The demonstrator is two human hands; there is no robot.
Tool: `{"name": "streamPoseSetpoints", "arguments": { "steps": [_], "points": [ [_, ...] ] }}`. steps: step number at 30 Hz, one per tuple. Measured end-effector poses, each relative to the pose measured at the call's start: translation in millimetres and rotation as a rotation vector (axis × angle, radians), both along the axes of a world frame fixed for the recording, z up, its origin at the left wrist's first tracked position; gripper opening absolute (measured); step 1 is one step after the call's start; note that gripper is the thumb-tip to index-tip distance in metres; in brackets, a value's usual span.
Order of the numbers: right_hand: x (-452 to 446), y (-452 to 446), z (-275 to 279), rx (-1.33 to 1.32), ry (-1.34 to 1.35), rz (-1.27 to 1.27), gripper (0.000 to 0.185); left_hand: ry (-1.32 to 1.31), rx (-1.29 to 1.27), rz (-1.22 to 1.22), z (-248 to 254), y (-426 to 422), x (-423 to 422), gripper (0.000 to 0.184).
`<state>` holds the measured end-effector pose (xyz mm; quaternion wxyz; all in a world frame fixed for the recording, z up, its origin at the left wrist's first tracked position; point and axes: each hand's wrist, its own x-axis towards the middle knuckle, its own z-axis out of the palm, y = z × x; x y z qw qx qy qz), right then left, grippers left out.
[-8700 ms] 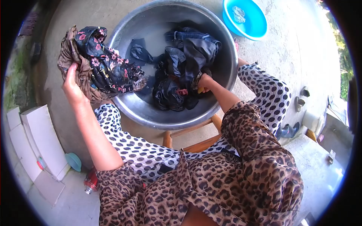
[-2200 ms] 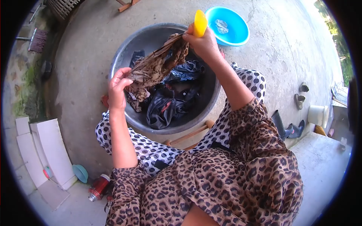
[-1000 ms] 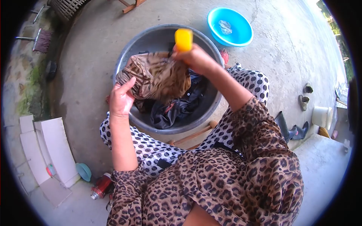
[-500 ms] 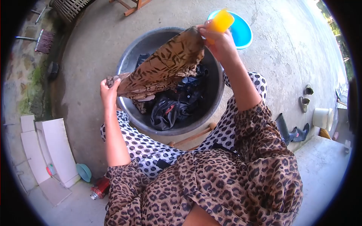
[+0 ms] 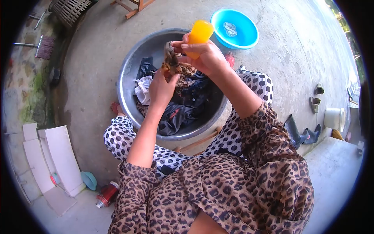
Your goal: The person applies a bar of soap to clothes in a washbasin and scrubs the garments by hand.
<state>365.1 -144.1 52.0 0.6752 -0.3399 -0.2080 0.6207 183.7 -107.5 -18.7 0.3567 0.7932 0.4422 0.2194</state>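
Note:
Over the big metal basin, my left hand is closed around a bunched brown garment with a dark leaf-like pattern. My right hand grips a yellow bar of soap that stands up between thumb and fingers. The right fingertips are close to the garment's upper end; whether they pinch it too I cannot tell. Below, the garment's lower part hangs into the basin among dark clothes. A white cloth lies at the basin's left side.
A blue plastic basin with something clear and crumpled in it stands beyond my right hand. A wooden stool bar shows between my knees. Left are a red thermos and a small teal bowl; right, dark boots and a white bucket.
The garment was stretched wide between both hands; now it is gathered into a bunch. My left hand moved up and right, my right hand slightly left and down, bringing them together.

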Motion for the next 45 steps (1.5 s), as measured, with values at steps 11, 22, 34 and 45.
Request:
{"name": "streamPoseSetpoints", "arguments": {
  "steps": [11, 22, 34, 45],
  "points": [
    [39.8, -1.2, -6.5, 0.167, -0.088, -0.279, 0.019, -0.875, -0.712, 0.179, 6.6, 32.1, -38.8, 0.021],
    [39.7, 0.2, -2.7, 0.033, 0.050, -0.135, 0.020, -0.568, -0.918, 0.008, 75.9, 27.5, -54.5, 0.039],
    [44.1, 6.9, -18.7, -0.013, 0.133, -0.075, 0.018, -0.645, -0.891, -0.024, 65.0, 24.9, -55.9, 0.023],
    [21.6, 1.0, -7.3, 0.075, 0.189, 0.117, 0.009, 0.088, -0.054, -0.061, 69.7, 8.2, -46.5, 0.054]
  ]
}}
